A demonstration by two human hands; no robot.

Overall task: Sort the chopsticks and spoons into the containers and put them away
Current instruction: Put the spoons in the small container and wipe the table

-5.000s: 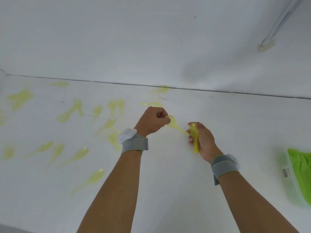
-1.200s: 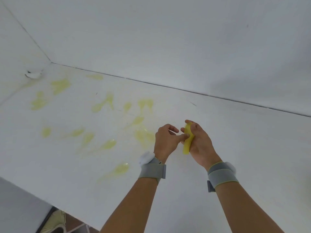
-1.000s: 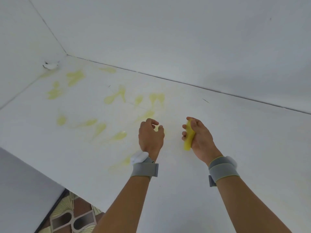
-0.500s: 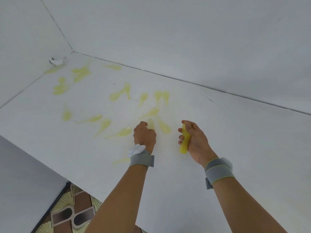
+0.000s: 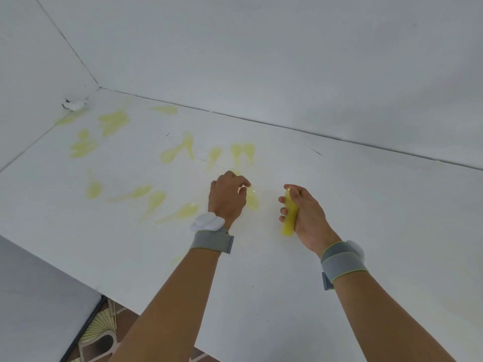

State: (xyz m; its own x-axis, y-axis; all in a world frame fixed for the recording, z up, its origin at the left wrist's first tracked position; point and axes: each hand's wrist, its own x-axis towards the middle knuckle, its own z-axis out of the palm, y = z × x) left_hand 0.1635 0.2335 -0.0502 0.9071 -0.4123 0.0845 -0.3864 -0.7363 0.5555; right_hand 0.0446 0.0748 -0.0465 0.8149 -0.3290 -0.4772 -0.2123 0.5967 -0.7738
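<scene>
Midway through gathering, the right hand [image 5: 304,214] grips a bundle of yellow spoons [image 5: 289,216] while, just left of it, the left hand [image 5: 228,198], fingers curled, reaches onto a loose spoon [image 5: 252,201] on the white table [image 5: 392,231], likely pinching it next.

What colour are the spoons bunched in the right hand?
Translucent yellow-green plastic spoons, gripped as a bundle in the right hand; seen in the head view, the only one.

Left hand [image 5: 226,197] reaches forward, fingers [image 5: 244,182] curled downward; right hand [image 5: 303,212] fisted (both wrists banded).
</scene>
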